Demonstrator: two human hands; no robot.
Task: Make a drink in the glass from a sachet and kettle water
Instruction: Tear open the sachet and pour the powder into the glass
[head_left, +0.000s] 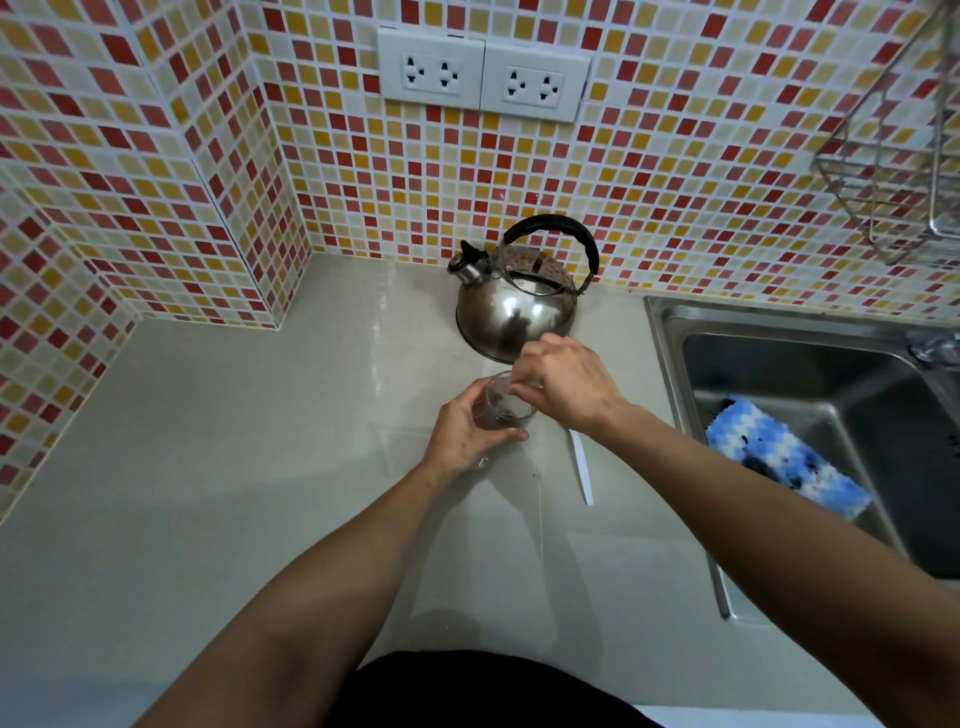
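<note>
Left hand (462, 434) wrapped round glass (501, 402), near of kettle (519, 296). Right hand (563, 387) pinching something small over rim, sachet unconfirmed. Keep glass steady; tip contents fully inside.

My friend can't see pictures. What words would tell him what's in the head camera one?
A person's left hand grips a clear glass on a pale counter while the right hand holds something small over its rim. A steel kettle stands just behind against a red and yellow tiled wall, and a white spoon lies beside a sink holding a blue cloth.
</note>
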